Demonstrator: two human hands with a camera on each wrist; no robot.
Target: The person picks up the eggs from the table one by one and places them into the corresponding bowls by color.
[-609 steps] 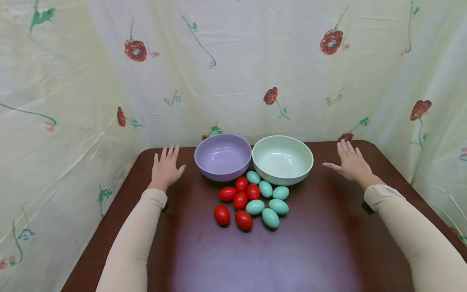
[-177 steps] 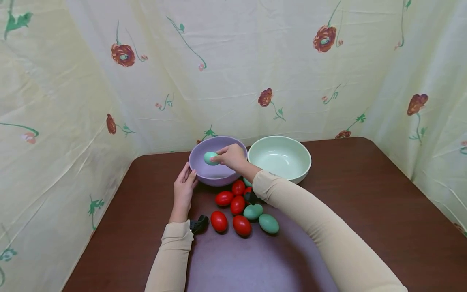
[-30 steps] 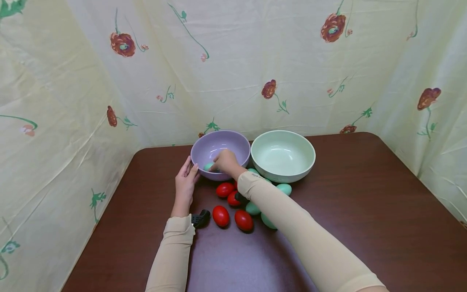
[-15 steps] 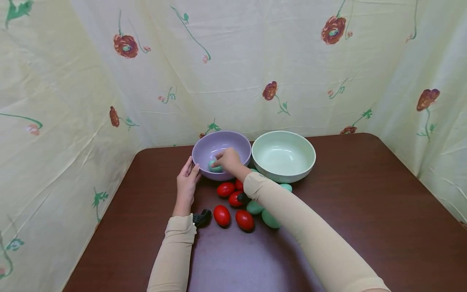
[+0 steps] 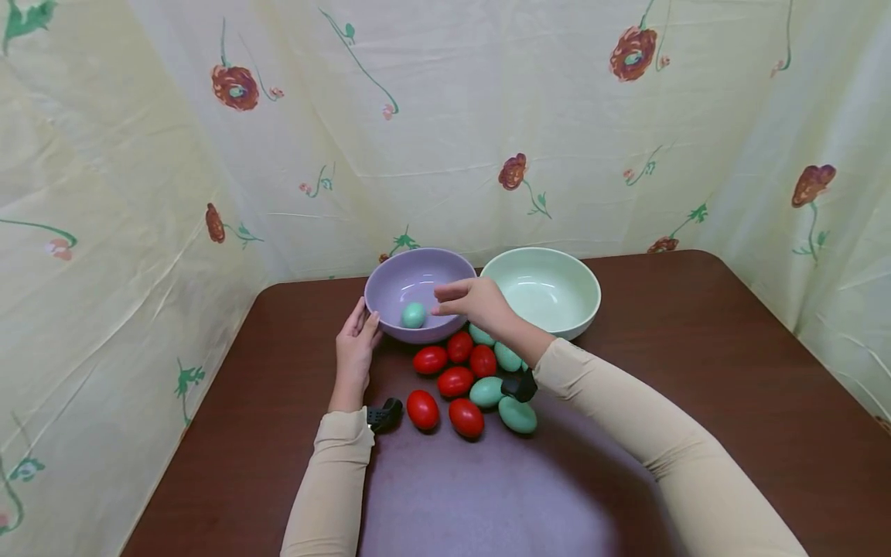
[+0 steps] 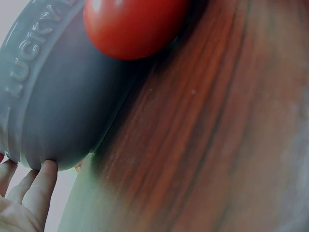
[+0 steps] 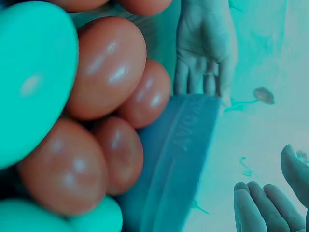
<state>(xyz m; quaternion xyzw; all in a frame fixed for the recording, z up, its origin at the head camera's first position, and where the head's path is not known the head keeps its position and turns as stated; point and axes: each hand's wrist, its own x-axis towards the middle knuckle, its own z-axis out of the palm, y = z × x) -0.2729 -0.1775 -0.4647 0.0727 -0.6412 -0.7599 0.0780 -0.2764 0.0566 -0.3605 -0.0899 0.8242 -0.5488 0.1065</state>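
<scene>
One mint-green egg (image 5: 414, 315) lies inside the purple bowl (image 5: 445, 267). My left hand (image 5: 355, 352) rests against the bowl's left outer side, thumb at the rim; in the left wrist view its straight fingers (image 6: 41, 191) touch the wall. Over the bowl's right part hovers my right hand (image 5: 476, 300), holding nothing, thumb and fingers apart. The right wrist view shows these fingers (image 7: 260, 205) too. In front of the bowls, several red eggs (image 5: 455, 382) and several mint-green eggs (image 5: 517, 415) lie on the table. The right forearm and wrist camera partly hide some green eggs.
A pale green bowl (image 5: 557, 278) stands right of the purple one, its near-left part behind my right hand. The dark brown table (image 5: 696, 371) ends at a floral curtain (image 5: 578, 116). A black wrist camera (image 5: 383, 415) sits beside a red egg.
Since half a second ago, my right hand has let go of the mint-green egg in the purple bowl and moved up and right. My left hand has stayed at the bowl.
</scene>
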